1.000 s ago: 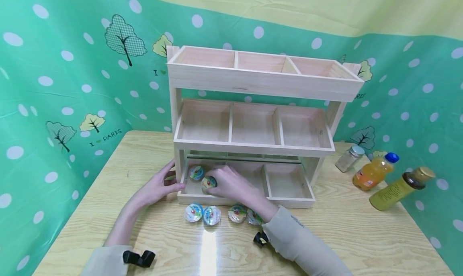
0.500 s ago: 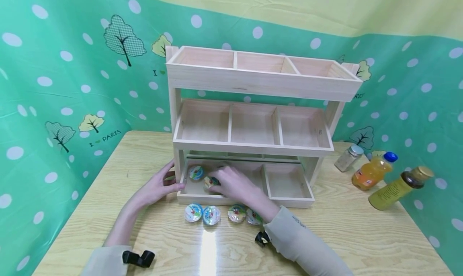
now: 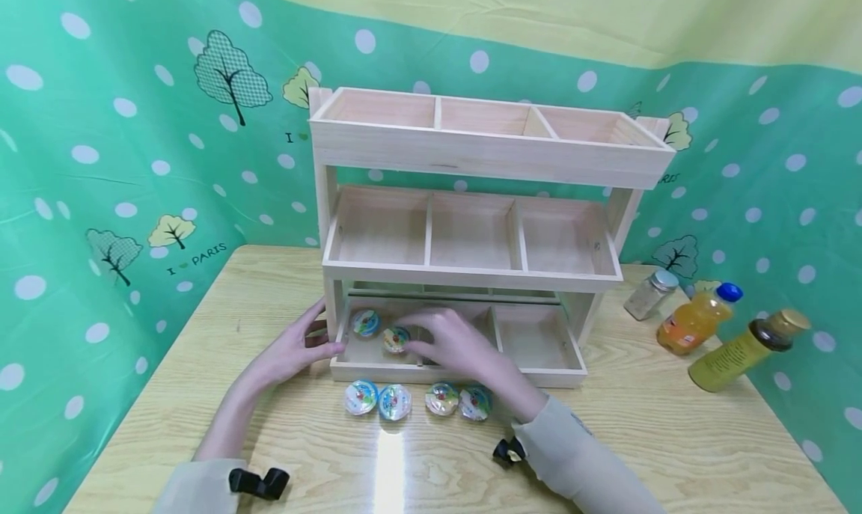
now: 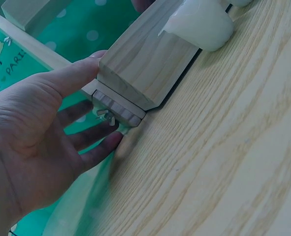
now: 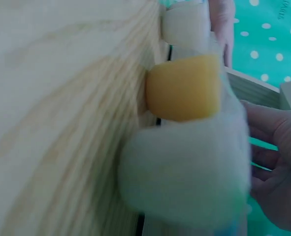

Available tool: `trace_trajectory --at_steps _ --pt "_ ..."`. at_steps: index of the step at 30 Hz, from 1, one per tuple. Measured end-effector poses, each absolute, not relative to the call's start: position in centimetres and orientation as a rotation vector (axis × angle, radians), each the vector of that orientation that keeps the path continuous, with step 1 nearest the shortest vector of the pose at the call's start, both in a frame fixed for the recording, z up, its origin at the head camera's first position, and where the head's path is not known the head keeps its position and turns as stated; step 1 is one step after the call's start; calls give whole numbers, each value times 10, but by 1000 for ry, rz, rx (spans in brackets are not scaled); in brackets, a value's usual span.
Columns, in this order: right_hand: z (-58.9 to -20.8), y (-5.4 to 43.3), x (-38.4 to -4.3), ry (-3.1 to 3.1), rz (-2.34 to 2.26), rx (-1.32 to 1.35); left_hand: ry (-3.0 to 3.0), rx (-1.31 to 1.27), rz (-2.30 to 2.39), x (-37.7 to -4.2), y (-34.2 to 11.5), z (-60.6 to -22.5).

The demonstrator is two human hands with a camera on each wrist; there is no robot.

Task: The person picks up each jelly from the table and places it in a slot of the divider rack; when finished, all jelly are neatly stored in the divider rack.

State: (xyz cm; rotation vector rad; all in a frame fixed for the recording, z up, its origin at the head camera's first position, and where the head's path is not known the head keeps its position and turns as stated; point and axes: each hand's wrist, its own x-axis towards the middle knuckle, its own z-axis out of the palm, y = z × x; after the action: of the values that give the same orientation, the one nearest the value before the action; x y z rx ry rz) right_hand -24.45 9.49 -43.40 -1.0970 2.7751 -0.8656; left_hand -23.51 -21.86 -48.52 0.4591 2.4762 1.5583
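Green dotted cloth hangs behind the wooden rack; at the rack's left end, my left hand, fingers loosely spread without gripping, touches the bottom tray with its thumb; two small cups sit in the tray's left section, four sealed cups before the rack; just right of those two, my right hand holds nothing, thumb and fingers parted; bottles stand right of the rack

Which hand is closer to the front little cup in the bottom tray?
Right. The right hand is just right of that cup; the left hand is farther, at the left end of the shelf.
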Motion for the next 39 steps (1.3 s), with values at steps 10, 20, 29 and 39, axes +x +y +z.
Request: trace_trajectory --at_steps 10,20,29,39 --pt "-427 139 -223 2852 -1187 -1215 2490 452 1551 -233 -219 -484" --pt "-435 176 -200 2709 -1296 -1141 2479 475 1561 -234 -218 -486" --pt "-436 197 -191 2593 -1212 -1178 2474 453 1562 -233 -221 -487" --pt "-428 202 -187 2629 -855 -1156 2480 469 1552 -233 -219 -485"
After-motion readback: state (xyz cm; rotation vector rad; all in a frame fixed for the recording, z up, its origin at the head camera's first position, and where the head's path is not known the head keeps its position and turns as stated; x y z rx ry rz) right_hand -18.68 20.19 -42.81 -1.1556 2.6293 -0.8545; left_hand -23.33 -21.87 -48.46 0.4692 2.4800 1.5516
